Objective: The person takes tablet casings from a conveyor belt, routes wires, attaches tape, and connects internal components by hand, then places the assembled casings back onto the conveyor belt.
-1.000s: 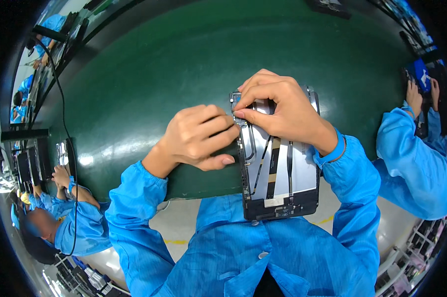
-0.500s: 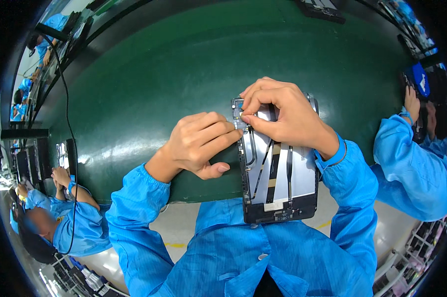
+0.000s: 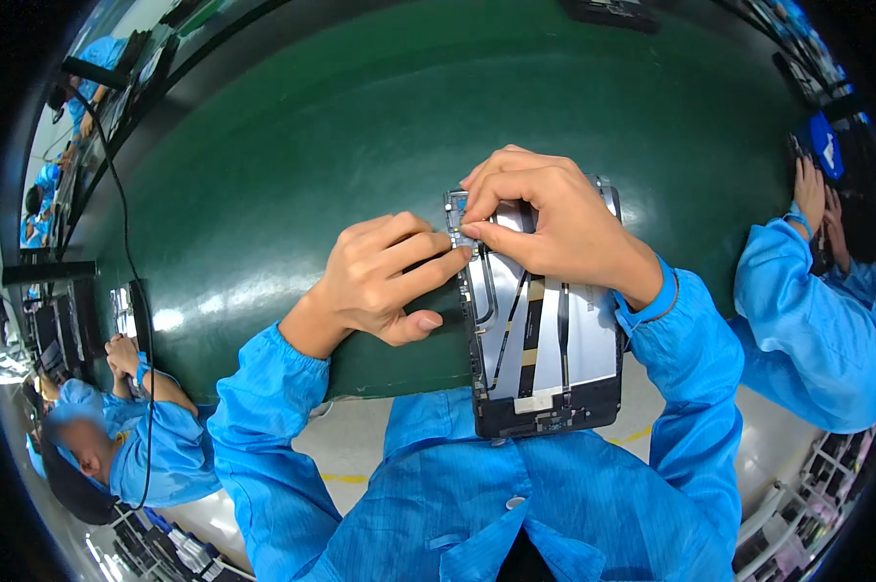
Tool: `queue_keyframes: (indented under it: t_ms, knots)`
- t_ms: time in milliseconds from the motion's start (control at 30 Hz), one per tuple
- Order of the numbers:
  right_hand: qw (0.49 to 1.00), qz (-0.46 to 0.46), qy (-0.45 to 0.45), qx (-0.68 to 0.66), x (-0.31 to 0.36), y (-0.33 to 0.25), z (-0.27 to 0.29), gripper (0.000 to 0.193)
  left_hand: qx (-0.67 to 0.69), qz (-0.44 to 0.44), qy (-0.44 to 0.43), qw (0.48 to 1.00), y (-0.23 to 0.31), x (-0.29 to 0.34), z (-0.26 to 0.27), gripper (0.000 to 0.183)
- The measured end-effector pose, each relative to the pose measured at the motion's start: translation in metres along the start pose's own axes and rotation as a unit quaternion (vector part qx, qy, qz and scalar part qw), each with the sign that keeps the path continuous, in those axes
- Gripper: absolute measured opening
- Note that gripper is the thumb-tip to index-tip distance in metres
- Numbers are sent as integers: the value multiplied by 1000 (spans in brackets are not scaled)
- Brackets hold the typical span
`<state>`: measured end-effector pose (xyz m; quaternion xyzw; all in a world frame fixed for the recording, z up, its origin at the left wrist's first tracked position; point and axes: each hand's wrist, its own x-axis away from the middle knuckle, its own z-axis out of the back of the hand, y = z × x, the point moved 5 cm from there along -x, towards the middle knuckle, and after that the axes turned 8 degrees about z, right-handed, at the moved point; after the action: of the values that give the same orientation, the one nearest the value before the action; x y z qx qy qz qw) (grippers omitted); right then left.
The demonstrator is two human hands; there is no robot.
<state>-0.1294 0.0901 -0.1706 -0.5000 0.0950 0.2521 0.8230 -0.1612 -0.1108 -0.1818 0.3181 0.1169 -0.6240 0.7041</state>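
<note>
An opened tablet (image 3: pixel 593 335) with its inside exposed lies at the table's near edge, its lower end sticking out over the edge toward me. Silver plates, black strips and flat cables show inside it. My right hand (image 3: pixel 564 228) arches over its upper part, thumb and index finger pinched together near the upper left corner. What is between those fingertips is too small to make out. My left hand (image 3: pixel 385 276) is at the tablet's left edge, a fingertip touching the small parts there. Its thumb stands apart, and it grips nothing.
The green table (image 3: pixel 292 175) spreads out ahead. Another dark device (image 3: pixel 613 12) lies at its far edge. A black cable (image 3: pixel 128 209) hangs at the left. Co-workers in blue sit on both sides, a person's sleeve (image 3: pixel 797 320) close at my right.
The tablet's upper end and both hands have shifted very slightly left. The pinch of my right hand and the pose of my left look the same.
</note>
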Motion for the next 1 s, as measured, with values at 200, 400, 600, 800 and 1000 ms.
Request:
queue_keyframes:
  t_ms: [200, 400, 600, 800, 1000]
  knots:
    - [1000, 0, 9, -3, 0, 3, 0, 6, 2, 3, -2, 1000, -1, 1, 1, 56]
    - [1000, 3, 12, -3, 0, 5, -1, 6, -22, -8, -11, 1000, 0, -3, 2, 52]
    - [1000, -20, -3, 4, -2, 3, 3, 16, -57, -26, -22, 998, 0, -8, 3, 46]
    - [987, 23, 155, 29, -4, 7, 17, 35, -60, -22, -4, 998, 6, -5, 5, 50]
    - [966, 12, 231, 117, -2, 18, 52, 28, 158, -163, -98, 969, 113, 1, -27, 47]
